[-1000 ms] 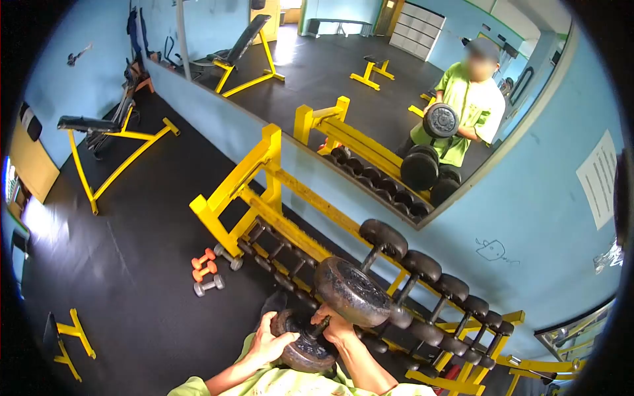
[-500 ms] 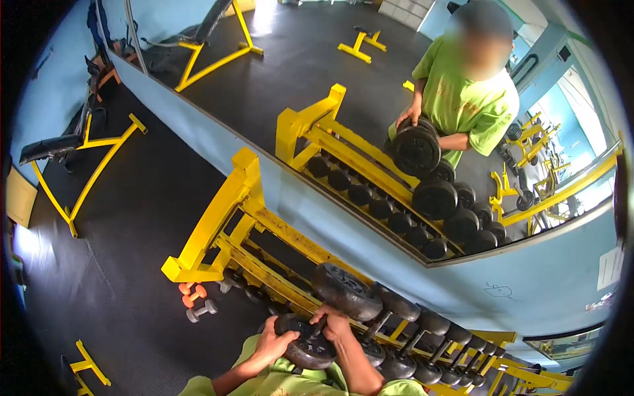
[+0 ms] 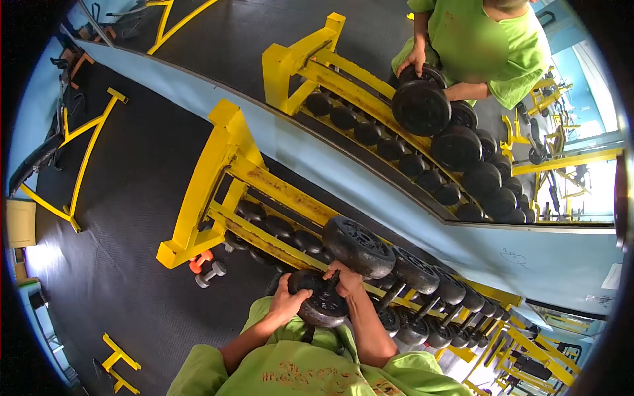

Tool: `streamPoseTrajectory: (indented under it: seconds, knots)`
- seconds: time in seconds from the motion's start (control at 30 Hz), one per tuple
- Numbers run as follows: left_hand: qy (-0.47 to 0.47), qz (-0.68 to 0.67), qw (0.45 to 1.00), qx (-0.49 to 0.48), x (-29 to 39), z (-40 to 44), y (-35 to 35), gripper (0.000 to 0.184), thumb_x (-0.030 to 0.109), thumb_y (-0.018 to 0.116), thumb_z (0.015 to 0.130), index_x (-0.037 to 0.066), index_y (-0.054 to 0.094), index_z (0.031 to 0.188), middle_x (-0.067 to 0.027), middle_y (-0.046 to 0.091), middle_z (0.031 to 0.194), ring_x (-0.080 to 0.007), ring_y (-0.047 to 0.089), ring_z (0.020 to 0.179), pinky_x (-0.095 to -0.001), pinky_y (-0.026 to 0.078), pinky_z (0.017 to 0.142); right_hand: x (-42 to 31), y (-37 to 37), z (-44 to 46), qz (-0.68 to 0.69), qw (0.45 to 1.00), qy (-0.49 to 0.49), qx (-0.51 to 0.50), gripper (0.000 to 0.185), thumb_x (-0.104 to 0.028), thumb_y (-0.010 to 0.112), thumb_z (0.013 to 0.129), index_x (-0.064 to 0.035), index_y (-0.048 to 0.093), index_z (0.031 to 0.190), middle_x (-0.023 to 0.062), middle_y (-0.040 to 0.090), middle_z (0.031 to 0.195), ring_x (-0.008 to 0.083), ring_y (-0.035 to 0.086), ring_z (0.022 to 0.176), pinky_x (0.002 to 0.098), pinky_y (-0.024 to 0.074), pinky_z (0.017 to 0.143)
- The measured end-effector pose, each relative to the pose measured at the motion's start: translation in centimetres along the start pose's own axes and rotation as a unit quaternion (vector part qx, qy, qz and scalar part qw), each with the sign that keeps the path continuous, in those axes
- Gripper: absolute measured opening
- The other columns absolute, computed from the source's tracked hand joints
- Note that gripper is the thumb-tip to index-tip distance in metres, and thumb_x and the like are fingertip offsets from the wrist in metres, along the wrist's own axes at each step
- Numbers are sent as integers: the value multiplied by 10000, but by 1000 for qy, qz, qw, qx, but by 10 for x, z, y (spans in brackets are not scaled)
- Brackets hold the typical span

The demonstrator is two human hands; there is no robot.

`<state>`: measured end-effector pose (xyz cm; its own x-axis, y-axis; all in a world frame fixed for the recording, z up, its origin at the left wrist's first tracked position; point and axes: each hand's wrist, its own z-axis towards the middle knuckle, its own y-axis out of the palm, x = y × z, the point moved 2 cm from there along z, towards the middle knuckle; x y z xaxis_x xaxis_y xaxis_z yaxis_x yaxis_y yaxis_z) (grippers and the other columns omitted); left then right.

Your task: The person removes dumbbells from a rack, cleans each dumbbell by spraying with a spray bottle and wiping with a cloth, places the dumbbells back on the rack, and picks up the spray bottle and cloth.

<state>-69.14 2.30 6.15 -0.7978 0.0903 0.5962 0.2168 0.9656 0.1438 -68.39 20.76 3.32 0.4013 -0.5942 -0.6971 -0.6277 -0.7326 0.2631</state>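
Observation:
A large black dumbbell (image 3: 321, 305) is tilted across the front of the yellow rack, close to my body. My right hand (image 3: 346, 280) is wrapped round its handle, between the two round heads. My left hand (image 3: 290, 301) grips the rim of the near head, thumb on its flat face and fingers partly hidden round the edge. The far head (image 3: 360, 247) is over the rack's top rails. I cannot tell whether it rests on them.
Several more black dumbbells (image 3: 415, 270) line the yellow rack (image 3: 264, 178) to the right, with smaller ones on a lower tier. Small orange (image 3: 201, 261) and grey dumbbells (image 3: 211, 274) lie on the floor. A mirror (image 3: 370, 86) runs along the wall behind. A bench (image 3: 82, 158) stands left.
My view has tipped downward, showing more of my green shirt and less of the mirror's top. Both hands keep their hold on the dumbbell, which has shifted little relative to the rack.

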Motion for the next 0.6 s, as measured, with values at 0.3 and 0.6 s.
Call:
streamPoseTrajectory:
  seconds: [0.3,0.6]
  knots:
    - [-3,89,996,-19,-6,20,-8,786,231,742,754,16,300,1367,-144,582,1081,-219,591,980,-343,500,837,12,-4,12,-1,996,89,25,138,-69,621,791,18,634,685,123,597,627,254,598,578,346,494,559]
    - [167,543,817,-97,68,3,-6,978,577,681,762,-25,282,1423,-319,356,1317,-480,385,1221,-498,331,1049,-26,-4,-37,-252,958,-68,120,503,-243,774,693,29,598,1078,63,640,896,178,604,803,317,487,761]
